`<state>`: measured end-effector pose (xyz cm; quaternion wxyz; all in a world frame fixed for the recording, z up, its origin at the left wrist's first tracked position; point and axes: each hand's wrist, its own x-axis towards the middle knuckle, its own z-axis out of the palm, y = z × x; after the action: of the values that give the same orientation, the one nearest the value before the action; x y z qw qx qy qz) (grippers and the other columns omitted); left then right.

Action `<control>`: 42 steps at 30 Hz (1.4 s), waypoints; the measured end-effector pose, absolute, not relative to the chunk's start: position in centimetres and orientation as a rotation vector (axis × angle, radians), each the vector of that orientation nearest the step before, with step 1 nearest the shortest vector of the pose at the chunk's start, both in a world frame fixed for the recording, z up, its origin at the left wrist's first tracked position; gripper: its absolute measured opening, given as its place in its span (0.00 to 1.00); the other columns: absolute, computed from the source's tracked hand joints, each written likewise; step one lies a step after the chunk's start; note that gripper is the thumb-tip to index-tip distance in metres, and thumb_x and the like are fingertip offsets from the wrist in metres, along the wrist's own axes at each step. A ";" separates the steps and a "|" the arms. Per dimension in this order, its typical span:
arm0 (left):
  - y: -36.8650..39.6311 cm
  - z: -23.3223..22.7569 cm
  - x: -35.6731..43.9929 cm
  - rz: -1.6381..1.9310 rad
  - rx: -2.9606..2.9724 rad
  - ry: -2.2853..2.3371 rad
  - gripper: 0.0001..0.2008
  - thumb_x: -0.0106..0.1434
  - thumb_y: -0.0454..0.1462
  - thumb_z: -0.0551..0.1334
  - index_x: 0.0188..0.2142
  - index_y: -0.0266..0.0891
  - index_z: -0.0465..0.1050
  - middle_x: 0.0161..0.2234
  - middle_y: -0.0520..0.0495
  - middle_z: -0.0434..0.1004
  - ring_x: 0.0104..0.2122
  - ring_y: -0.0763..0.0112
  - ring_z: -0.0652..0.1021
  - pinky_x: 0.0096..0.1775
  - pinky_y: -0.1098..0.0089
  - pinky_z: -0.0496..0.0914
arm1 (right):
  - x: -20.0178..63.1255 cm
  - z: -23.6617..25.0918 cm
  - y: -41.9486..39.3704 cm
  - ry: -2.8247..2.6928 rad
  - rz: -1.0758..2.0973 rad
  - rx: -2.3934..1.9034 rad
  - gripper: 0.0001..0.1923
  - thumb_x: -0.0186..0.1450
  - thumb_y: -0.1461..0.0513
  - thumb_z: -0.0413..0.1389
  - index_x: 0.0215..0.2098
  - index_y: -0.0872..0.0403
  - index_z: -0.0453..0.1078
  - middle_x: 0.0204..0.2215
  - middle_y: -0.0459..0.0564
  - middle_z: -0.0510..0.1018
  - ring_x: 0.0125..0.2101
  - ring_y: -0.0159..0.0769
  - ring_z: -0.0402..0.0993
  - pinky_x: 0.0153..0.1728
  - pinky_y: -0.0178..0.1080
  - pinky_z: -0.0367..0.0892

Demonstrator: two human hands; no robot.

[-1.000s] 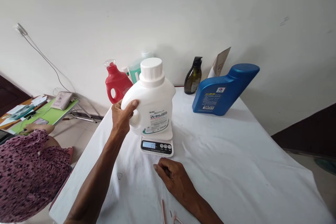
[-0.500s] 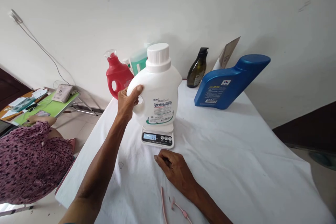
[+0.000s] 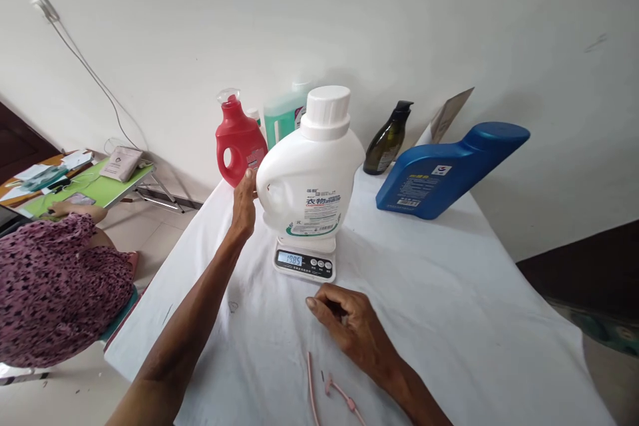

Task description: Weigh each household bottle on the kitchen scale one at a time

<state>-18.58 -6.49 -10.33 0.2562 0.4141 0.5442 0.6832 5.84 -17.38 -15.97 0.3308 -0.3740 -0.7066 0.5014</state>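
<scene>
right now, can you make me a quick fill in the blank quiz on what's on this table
1. The white jug stands on a kitchen ____.
2. The left hand touches the jug's ____ side.
3. The right hand rests on the white ____.
4. The blue bottle lies tilted, to the right of the ____ one.

Missing words: scale; handle; cloth; dark
</scene>
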 end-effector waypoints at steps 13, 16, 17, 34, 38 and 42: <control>-6.5 -18.4 -20.2 1.726 0.943 1.387 0.33 0.66 0.66 0.59 0.24 0.39 0.68 0.21 0.50 0.67 0.24 0.72 0.69 0.29 0.69 0.64 | 7.4 -18.3 -6.7 -0.926 1.034 -1.270 0.25 0.60 0.43 0.66 0.20 0.52 0.67 0.17 0.42 0.68 0.16 0.26 0.59 0.17 0.33 0.52; -6.6 -18.6 -20.2 1.705 1.006 1.382 0.33 0.67 0.65 0.59 0.23 0.40 0.64 0.21 0.51 0.65 0.24 0.72 0.68 0.28 0.69 0.63 | 6.9 -19.4 -6.6 -1.085 0.976 -1.330 0.24 0.64 0.44 0.63 0.20 0.52 0.68 0.19 0.43 0.70 0.18 0.27 0.61 0.20 0.34 0.57; -6.6 -18.7 -20.2 1.698 1.009 1.383 0.33 0.68 0.65 0.58 0.23 0.40 0.64 0.20 0.51 0.65 0.23 0.72 0.67 0.28 0.69 0.63 | 6.9 -19.5 -6.8 -1.158 0.952 -1.359 0.24 0.65 0.45 0.62 0.21 0.51 0.68 0.19 0.43 0.71 0.19 0.28 0.62 0.22 0.34 0.58; -6.2 -17.6 -19.5 1.631 1.056 1.505 0.30 0.69 0.58 0.62 0.21 0.41 0.58 0.19 0.55 0.57 0.22 0.74 0.59 0.27 0.69 0.57 | 7.0 -18.4 -6.9 -1.484 0.836 -1.558 0.24 0.65 0.43 0.54 0.21 0.49 0.67 0.16 0.45 0.71 0.18 0.35 0.65 0.26 0.39 0.59; -6.2 -17.7 -19.6 1.617 1.043 1.510 0.28 0.68 0.55 0.64 0.22 0.41 0.59 0.20 0.55 0.58 0.24 0.75 0.59 0.28 0.70 0.56 | 7.1 -18.4 -6.9 -1.517 0.802 -1.565 0.24 0.66 0.43 0.53 0.21 0.49 0.67 0.16 0.46 0.73 0.20 0.36 0.66 0.29 0.40 0.60; -6.2 -17.8 -19.6 1.598 1.027 1.523 0.25 0.67 0.52 0.65 0.23 0.40 0.61 0.21 0.55 0.58 0.24 0.75 0.59 0.28 0.70 0.56 | 7.1 -18.6 -6.9 -1.527 0.799 -1.555 0.24 0.67 0.43 0.53 0.21 0.49 0.66 0.16 0.45 0.72 0.20 0.37 0.66 0.30 0.41 0.61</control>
<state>-19.60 -6.20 -17.76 0.3460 0.3958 0.5869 0.6158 7.09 -6.88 -18.62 0.3987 -0.6144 -0.6033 0.3156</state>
